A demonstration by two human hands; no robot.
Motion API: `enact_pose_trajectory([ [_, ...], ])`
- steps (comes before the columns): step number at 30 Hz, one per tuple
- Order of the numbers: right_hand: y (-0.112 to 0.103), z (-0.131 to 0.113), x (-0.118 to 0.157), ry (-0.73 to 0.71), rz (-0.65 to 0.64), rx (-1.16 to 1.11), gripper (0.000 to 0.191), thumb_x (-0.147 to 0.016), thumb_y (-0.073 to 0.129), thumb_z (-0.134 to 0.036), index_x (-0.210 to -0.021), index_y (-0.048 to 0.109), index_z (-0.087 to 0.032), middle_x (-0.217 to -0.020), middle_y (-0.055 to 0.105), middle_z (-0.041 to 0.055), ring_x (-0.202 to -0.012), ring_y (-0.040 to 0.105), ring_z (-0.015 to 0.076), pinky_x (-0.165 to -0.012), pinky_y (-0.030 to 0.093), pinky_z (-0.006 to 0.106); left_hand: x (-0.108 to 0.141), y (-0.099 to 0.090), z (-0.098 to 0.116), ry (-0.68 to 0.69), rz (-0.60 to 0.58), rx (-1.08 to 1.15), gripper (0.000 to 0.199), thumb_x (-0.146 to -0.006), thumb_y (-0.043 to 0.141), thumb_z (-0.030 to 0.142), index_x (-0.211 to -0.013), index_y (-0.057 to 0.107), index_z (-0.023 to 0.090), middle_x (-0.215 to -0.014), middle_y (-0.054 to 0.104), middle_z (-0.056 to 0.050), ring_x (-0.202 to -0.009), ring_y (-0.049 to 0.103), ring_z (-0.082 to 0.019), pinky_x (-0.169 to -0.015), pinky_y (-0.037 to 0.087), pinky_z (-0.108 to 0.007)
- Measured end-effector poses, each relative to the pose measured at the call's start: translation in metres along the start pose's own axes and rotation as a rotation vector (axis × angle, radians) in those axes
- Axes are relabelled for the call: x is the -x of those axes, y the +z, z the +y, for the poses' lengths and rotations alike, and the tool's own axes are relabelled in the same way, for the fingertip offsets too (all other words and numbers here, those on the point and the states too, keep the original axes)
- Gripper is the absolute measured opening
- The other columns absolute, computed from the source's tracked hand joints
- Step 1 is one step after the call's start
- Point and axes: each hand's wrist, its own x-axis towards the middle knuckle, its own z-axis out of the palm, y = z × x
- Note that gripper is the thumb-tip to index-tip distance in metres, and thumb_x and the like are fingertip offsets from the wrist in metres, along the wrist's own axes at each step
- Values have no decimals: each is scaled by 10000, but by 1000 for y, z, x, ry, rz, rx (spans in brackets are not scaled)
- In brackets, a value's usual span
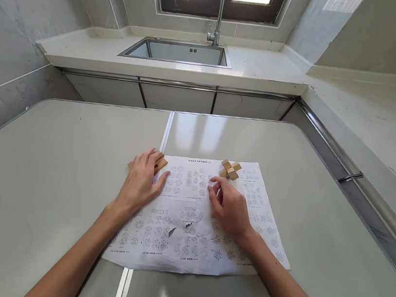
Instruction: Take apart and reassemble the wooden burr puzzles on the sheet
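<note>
- We have a big, pale table (pixel 59 163). If we bump it, our loose wood could slide.
- Our wide paper (pixel 189 211) lies on it, full of little drawings. It has torn holes near the middle, so a hard tug or a dragging arm could rip it more.
- Our left hand (pixel 139 179) rests over some wood, thumb spread away from the fingers. If it pushes sideways, the wood and the paper's edge could shift.
- Our right hand (pixel 231 206) is over the paper with curled fingers. We can't tell if the tips pinch anything small.
- The brown wood (pixel 161 164) pokes out from under our left hand, by the paper's top left. We can't see if it's one bit or more, so lifting fast could leave a bit behind.
- The wooden cross (pixel 231 170) sits near the paper's top, just past our right fingers. A careless knuckle could knock it over.
</note>
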Motion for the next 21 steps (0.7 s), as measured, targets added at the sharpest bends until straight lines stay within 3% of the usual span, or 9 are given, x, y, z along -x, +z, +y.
enact_pose_trajectory([
  [6, -2, -1, -3, 203, 157, -290, 158, -1031, 534, -364, -1117, 452, -260, -650, 514, -81, -534, 471, 147, -592, 443, 287, 6, 5, 21, 286, -10, 81, 324, -1013, 571, 289, -1330, 581, 226, -1485, 546, -147, -1415, 475, -339, -1166, 437, -565],
  [10, -5, 0, -6, 338, 162, -483, 289, -1026, 563, -418, -1217, 397, -278, -734, 632, -49, -517, 513, 141, -515, 429, 265, 11, 9, 31, 413, -66, 149, 270, -1004, 582, 229, -1272, 621, 240, -1447, 586, -134, -1362, 528, -318, -1142, 469, -547],
  [14, -7, 2, -8, 415, 111, -617, 373, -1020, 573, -467, -1297, 393, -291, -820, 681, -32, -470, 532, 125, -460, 435, 254, 15, 14, 36, 468, -90, 185, 237, -1002, 583, 209, -1231, 640, 233, -1412, 611, -137, -1330, 553, -314, -1112, 501, -532],
  [18, -8, 4, -9, 440, 117, -671, 430, -999, 608, -485, -1358, 476, -290, -979, 701, 19, -550, 592, 123, -466, 448, 241, 17, 18, 37, 501, -94, 171, 209, -1009, 576, 204, -1206, 646, 210, -1398, 615, -150, -1295, 570, -312, -1089, 517, -529],
  [21, -8, 5, -9, 442, 118, -667, 417, -1000, 614, -489, -1356, 536, -286, -910, 682, 7, -581, 578, 129, -484, 453, 236, 18, 20, 36, 510, -96, 178, 205, -1004, 578, 194, -1194, 651, 216, -1390, 622, -147, -1284, 583, -309, -1080, 524, -530],
])
